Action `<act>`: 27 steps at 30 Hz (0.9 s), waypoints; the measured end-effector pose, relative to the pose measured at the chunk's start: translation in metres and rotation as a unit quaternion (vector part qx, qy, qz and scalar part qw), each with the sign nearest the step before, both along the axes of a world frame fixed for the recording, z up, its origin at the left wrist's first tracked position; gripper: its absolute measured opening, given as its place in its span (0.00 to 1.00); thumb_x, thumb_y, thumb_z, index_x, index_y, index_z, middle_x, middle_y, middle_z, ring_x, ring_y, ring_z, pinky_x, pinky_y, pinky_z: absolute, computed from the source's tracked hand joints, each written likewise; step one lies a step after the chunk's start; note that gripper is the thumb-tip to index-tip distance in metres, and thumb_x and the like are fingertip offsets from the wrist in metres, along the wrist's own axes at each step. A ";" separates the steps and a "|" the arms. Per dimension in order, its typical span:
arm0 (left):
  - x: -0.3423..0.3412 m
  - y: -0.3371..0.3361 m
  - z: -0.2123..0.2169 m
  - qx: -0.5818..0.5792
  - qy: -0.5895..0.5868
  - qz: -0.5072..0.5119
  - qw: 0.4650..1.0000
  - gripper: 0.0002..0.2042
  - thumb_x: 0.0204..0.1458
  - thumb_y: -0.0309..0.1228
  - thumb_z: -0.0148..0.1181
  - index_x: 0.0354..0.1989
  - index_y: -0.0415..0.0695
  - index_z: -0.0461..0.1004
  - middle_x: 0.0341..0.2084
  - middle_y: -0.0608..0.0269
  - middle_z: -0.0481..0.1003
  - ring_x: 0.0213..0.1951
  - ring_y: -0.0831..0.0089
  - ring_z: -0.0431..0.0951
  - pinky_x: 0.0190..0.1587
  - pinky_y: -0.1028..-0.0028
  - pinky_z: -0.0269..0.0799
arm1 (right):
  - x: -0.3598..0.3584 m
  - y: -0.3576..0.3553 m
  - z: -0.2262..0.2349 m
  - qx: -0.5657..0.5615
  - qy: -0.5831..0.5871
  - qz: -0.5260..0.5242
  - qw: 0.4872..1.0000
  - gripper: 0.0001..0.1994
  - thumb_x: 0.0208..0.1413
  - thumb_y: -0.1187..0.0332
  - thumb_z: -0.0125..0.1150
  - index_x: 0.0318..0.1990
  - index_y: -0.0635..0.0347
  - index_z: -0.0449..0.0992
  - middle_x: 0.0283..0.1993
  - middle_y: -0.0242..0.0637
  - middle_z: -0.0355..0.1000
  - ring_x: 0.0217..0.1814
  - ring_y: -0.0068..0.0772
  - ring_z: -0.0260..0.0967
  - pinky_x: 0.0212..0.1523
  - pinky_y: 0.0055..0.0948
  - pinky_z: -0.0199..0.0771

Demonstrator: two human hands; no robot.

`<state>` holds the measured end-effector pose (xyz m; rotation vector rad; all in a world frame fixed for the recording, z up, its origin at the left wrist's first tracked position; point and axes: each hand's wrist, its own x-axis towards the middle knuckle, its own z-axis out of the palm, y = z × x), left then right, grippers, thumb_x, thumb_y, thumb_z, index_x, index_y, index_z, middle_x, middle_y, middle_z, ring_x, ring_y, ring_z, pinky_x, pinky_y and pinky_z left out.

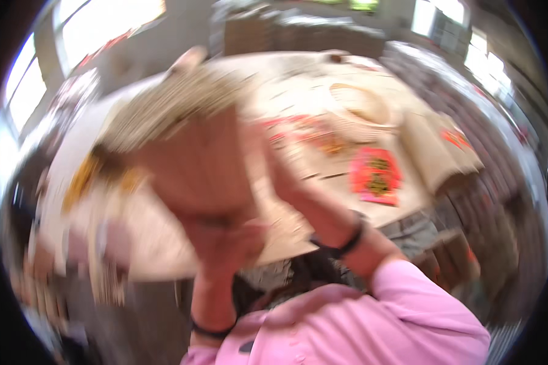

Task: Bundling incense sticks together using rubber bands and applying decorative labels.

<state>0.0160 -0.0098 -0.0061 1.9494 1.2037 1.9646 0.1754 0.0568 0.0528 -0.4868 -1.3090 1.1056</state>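
Observation:
A thick, block-like brown bundle (pixel 207 158) is raised in front of me over the table, badly smeared by motion. Fine pale streaks run along its top, so I cannot make out whether it is sticks or stacked sheets. My left hand (pixel 232 243) grips its lower end. Along its right side lies my right hand (pixel 268 161), mostly blurred, its fingers partly behind the bundle. A fingertip shows past the top edge. Yellow strips (pixel 85 179) appear just left of the bundle. On the table to the right are red packets with gold print (pixel 376 176).
A round woven basket (pixel 362 125) stands on the pale table (pixel 286 231), with scattered red and orange pieces near it. A brown paper-wrapped package (pixel 438 158) sits at the table's right edge. Tall brown stacks (pixel 487 146) line the right side, and wrapped stacks (pixel 298 33) stand behind.

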 end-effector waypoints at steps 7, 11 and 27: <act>-0.022 0.048 0.053 0.070 0.051 -0.225 0.970 0.37 0.57 0.39 0.64 0.68 0.32 0.54 0.57 0.40 0.69 0.53 0.50 0.74 0.54 0.56 0.72 | 0.007 0.053 0.020 -0.006 0.020 -0.070 0.997 0.40 0.61 0.37 0.40 0.65 0.68 0.60 0.64 0.52 0.63 0.67 0.40 0.60 0.68 0.36 0.56; -0.017 0.031 0.053 0.053 0.016 -0.091 0.994 0.57 0.45 0.55 0.71 0.72 0.34 0.40 0.66 0.33 0.54 0.63 0.49 0.63 0.62 0.52 0.63 | 0.029 0.047 0.035 -0.034 0.002 0.044 0.998 0.44 0.63 0.31 0.35 0.61 0.70 0.68 0.59 0.47 0.69 0.63 0.36 0.62 0.67 0.33 0.56; 0.032 0.027 0.045 0.066 0.071 0.031 0.995 0.64 0.39 0.67 0.64 0.73 0.37 0.34 0.70 0.41 0.45 0.69 0.53 0.54 0.68 0.53 0.54 | 0.018 -0.003 0.029 0.057 -0.009 0.037 0.998 0.35 0.64 0.38 0.43 0.63 0.62 0.63 0.61 0.46 0.66 0.64 0.40 0.62 0.65 0.34 0.58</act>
